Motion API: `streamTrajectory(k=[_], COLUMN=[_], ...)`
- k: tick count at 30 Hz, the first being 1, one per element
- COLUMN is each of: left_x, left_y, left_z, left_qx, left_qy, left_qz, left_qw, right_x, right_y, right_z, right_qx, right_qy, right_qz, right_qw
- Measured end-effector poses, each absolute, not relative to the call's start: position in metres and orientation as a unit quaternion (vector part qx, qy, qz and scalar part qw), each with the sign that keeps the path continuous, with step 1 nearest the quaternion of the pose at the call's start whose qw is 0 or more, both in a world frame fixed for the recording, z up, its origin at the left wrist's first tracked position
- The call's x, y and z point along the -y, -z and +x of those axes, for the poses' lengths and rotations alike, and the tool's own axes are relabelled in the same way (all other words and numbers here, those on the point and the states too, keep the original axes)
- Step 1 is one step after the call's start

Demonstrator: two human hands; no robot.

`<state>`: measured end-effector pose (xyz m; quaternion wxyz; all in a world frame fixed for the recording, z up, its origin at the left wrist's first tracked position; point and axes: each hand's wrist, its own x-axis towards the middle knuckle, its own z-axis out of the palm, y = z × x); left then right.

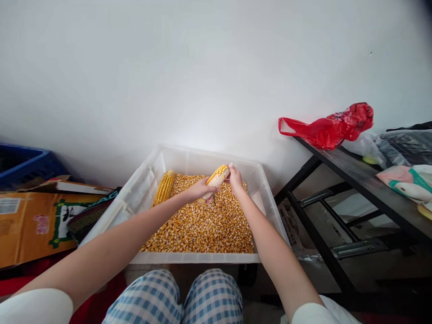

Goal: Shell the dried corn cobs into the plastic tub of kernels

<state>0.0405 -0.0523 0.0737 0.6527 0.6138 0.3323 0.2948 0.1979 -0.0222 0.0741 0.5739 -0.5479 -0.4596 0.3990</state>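
Note:
A partly stripped corn cob (218, 177) is held tilted above a bin of loose kernels, yellow kernels on its upper side and bare pale cob along the rest. My left hand (201, 189) is closed around its lower left end. At the upper right end, my right hand (235, 177) grips the cob with the fingers pressed against it. Loose corn kernels (202, 229) cover the floor of the white plastic bin (192, 258). Whole ears of corn (164, 186) lie against the bin's left side.
Left of the bin are a cardboard box (27, 229) and a blue crate (27, 166). On the right stands a black table (364, 184) with a red plastic bag (330, 128) at its corner. A white wall (202, 72) rises behind the bin.

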Motion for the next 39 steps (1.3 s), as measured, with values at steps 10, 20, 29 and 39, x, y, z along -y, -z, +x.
streamTrajectory(k=[10, 20, 29, 39], left_x=[0.049, 0.054, 0.052, 0.049], left_y=[-0.075, -0.069, -0.067, -0.068], left_z=[0.037, 0.041, 0.038, 0.039], left_qx=[-0.340, -0.325, -0.329, -0.323], left_qy=[-0.285, -0.294, -0.273, -0.303], left_qz=[0.612, 0.598, 0.590, 0.588], left_qw=[0.655, 0.671, 0.684, 0.677], right_x=[0.024, 0.027, 0.030, 0.028], right_y=[-0.084, -0.085, -0.083, -0.085], right_z=[0.196, 0.195, 0.197, 0.197], right_qx=[0.473, 0.466, 0.470, 0.452], right_qy=[-0.428, -0.493, -0.519, -0.555], right_qz=[-0.524, -0.505, -0.494, -0.444], right_qw=[0.564, 0.534, 0.516, 0.539])
